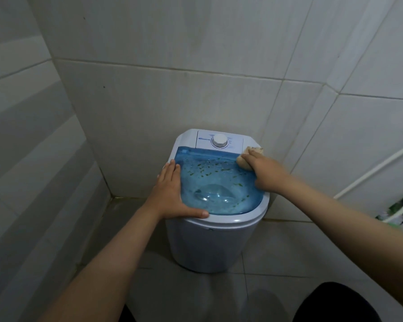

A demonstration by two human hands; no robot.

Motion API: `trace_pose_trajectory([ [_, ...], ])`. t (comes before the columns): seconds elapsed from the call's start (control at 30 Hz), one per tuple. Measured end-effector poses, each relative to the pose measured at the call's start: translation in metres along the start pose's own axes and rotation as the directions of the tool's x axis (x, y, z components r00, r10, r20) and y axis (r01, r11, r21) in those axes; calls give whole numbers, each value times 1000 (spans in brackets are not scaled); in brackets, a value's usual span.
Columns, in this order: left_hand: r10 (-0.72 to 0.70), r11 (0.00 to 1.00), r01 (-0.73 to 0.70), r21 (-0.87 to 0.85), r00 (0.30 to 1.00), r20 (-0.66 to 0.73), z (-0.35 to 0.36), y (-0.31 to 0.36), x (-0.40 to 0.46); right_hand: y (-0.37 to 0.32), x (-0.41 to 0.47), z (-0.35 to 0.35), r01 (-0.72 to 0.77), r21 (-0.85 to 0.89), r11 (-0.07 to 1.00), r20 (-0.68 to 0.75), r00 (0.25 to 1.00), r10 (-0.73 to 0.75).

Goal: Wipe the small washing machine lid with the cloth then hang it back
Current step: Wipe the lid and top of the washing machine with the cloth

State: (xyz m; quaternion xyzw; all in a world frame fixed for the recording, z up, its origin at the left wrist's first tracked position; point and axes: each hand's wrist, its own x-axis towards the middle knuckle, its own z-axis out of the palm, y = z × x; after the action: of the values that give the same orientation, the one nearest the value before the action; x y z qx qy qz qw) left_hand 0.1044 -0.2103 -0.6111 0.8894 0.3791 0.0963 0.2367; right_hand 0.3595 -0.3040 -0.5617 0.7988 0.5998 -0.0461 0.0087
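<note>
The cloth [249, 156] is pressed by the right hand [266, 174] at the blue lid [219, 182] corner; the left hand [172, 194] is laid flat, spread, along the opposite lid edge.

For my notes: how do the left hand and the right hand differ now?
The left hand lies flat and empty on the blue lid's left edge; the right hand presses a beige cloth at the lid's far right corner. Both touch the washing machine.
</note>
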Motion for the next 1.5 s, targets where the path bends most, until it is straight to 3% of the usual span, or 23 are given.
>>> trace_pose_trajectory([
  [0.2, -5, 1000, 5, -7, 1000, 10, 0, -1, 1, -12, -49, 14, 9, 47, 999, -23, 1000, -8],
  [0.73, -10, 999, 9, 36, 999, 38, 0, 1, 1, -77, -111, 31, -65, -45, 997, 2, 998, 66],
  [0.93, -18, 999, 17, 29, 999, 40, 0, 2, 0, -97, -117, 27, 5, -72, 997, 40, 999, -2],
  [1.07, -14, 1000, 13, 14, 999, 40, -1, 3, 0, -80, -114, 9, 157, 66, 985, 100, 982, -163],
  [1.17, -7, 1000, 7, 9, 999, 31, -1, 3, -1, -60, -105, -14, 152, 254, 955, 121, 975, -187],
  [1.27, -2, 1000, 2, 14, 1000, 27, -1, 3, -1, -43, -86, -36, 88, 383, 920, 14, 995, -101],
  [1.4, -1, 1000, 1, -5, 1000, 23, 0, 2, 0, -30, -39, -58, 53, 390, 919, -238, 970, 45],
  [1.5, 6, 1000, -6, -6, 1000, 16, 0, 1, 0, -24, 6, -58, -12, 372, 928, -314, 939, 138],
])
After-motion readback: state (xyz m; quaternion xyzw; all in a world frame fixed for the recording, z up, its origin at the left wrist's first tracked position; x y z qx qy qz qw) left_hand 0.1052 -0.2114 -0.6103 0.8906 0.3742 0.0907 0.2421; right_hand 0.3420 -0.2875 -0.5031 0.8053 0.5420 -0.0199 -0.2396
